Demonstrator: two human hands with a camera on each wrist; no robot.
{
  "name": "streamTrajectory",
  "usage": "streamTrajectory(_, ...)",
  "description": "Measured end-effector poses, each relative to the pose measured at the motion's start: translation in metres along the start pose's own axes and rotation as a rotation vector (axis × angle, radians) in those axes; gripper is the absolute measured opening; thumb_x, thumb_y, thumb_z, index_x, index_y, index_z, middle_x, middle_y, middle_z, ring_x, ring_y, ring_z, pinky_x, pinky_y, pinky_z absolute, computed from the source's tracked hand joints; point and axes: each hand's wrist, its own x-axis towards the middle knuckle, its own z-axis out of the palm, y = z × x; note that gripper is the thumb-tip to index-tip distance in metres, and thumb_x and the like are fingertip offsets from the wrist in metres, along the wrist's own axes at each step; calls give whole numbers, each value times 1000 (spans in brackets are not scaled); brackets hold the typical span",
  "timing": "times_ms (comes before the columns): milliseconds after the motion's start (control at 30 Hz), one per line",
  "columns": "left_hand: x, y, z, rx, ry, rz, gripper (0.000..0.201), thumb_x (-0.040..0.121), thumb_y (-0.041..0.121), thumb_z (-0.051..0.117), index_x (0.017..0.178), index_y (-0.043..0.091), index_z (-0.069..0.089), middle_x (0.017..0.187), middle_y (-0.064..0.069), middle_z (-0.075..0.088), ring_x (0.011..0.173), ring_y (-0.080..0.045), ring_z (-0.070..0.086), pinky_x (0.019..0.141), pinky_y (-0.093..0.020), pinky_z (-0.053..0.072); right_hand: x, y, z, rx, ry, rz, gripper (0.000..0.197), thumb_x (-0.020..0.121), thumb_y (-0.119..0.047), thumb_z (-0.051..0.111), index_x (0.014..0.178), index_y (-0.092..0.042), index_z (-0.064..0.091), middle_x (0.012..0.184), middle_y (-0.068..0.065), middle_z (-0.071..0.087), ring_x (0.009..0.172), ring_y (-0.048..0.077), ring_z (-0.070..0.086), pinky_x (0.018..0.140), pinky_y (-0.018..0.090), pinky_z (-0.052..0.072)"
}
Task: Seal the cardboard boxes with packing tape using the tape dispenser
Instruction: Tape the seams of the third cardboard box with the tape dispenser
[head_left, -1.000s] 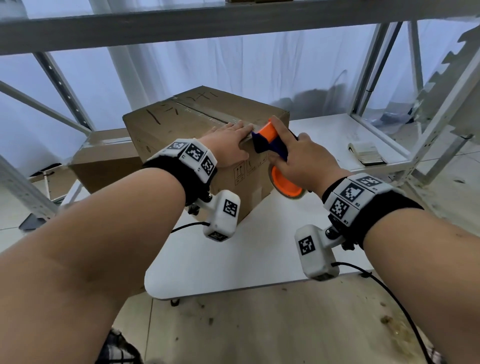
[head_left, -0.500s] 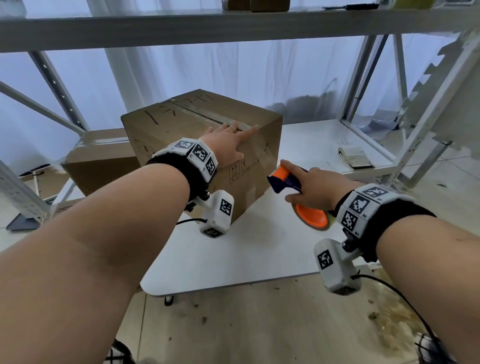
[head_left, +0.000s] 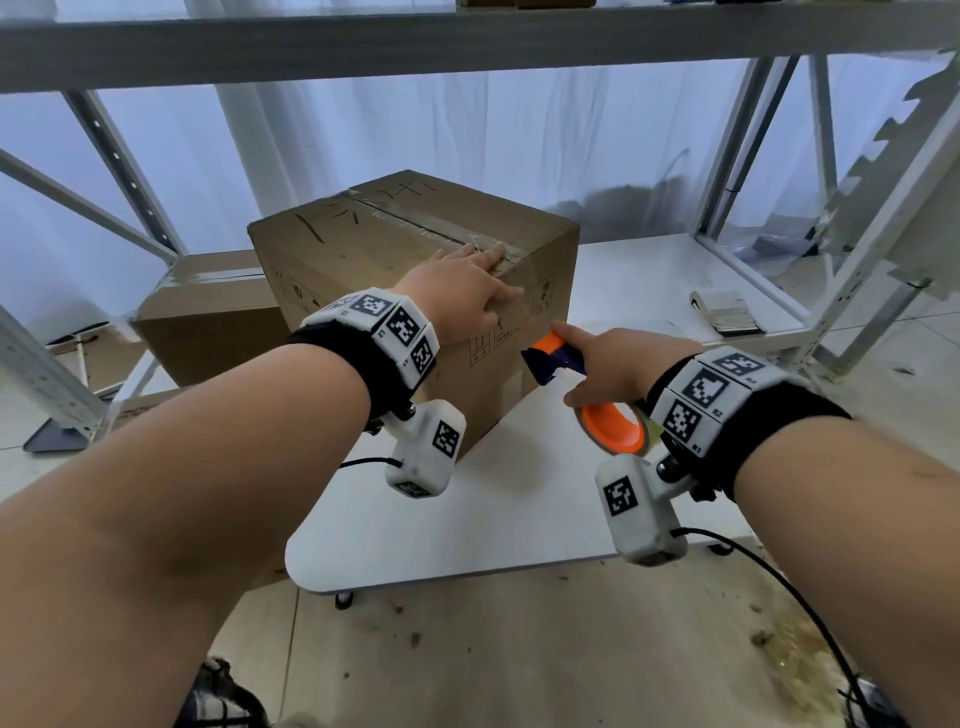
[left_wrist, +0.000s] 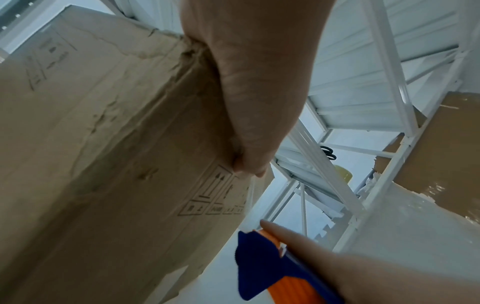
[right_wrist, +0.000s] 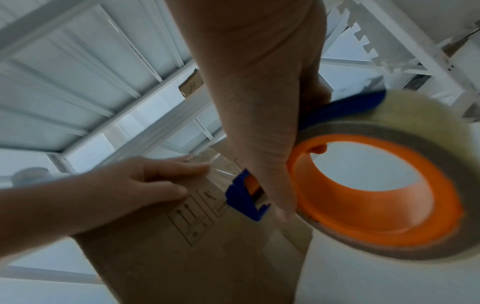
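Observation:
A brown cardboard box (head_left: 363, 249) stands on the white table (head_left: 467, 519), with a clear tape strip along its top seam running over the near edge. My left hand (head_left: 462, 291) lies flat on that near top edge, fingers straight on the tape end; the thumb rests on the box's side (left_wrist: 103, 144). My right hand (head_left: 618, 364) grips the blue and orange tape dispenser (head_left: 561, 358) beside the box's front face, forefinger along its top. Its tape roll (right_wrist: 376, 185) with orange core hangs below the palm. The dispenser's blue head (right_wrist: 244, 197) is close to the box side (right_wrist: 207, 257).
A second, lower cardboard box (head_left: 208, 322) sits behind to the left. A flat stack of papers (head_left: 724, 312) lies at the table's far right. White metal shelf posts (head_left: 748, 145) frame the table, with a shelf beam (head_left: 467, 47) overhead. Debris litters the floor (head_left: 519, 649).
My right hand has brought the dispenser down from the box's top edge along the front face and toward me. The left hand stays pressed on the top edge.

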Motion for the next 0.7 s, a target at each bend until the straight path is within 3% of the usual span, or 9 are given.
streamTrajectory(133, 1, -1, 1, -15, 3, -7, 49, 96, 27, 41, 141, 45, 35, 160, 4, 4, 147, -25, 6, 119, -48, 9, 1, 3, 23, 111, 7, 8, 104, 81, -54, 62, 145, -43, -19, 98, 7, 49, 86, 27, 58, 85, 45, 51)
streamTrajectory(233, 1, 0, 1, -12, -4, -10, 48, 97, 27, 40, 141, 45, 35, 160, 3, 4, 147, -26, 6, 119, -48, 9, 4, 0, 27, 121, 17, 8, 102, 82, -53, 61, 146, -42, -17, 99, 8, 51, 84, 28, 57, 86, 45, 51)
streamTrajectory(367, 0, 1, -2, -5, -15, -16, 47, 98, 27, 39, 141, 44, 35, 160, 3, 3, 147, -26, 7, 118, -48, 11, 7, -6, 12, 39, 25, -21, 90, 90, -50, 55, 151, -32, -8, 106, 10, 54, 94, 29, 56, 90, 40, 47)
streamTrajectory(500, 0, 1, -3, -16, -16, -11, 46, 98, 26, 40, 141, 44, 36, 160, 4, 3, 147, -25, 7, 118, -46, 11, 1, -1, -4, 10, 94, -24, 70, 90, -57, 47, 150, -38, 15, 130, 6, 55, 111, 27, 54, 90, 38, 46)
streamTrajectory(567, 0, 1, -3, -19, -17, -4, 47, 99, 26, 41, 141, 45, 35, 160, 4, 3, 147, -25, 8, 118, -46, 11, -5, -1, -10, 21, 118, -17, 60, 91, -51, 46, 146, -40, 26, 129, 3, 55, 113, 25, 53, 85, 36, 45)
streamTrajectory(700, -1, 2, -4, -11, -23, 0, 47, 100, 26, 40, 142, 45, 33, 160, 4, 3, 147, -25, 8, 118, -46, 12, -6, -8, -16, 4, 86, 20, 55, 90, -36, 47, 143, -38, 34, 127, 1, 55, 111, 24, 53, 89, 38, 46)
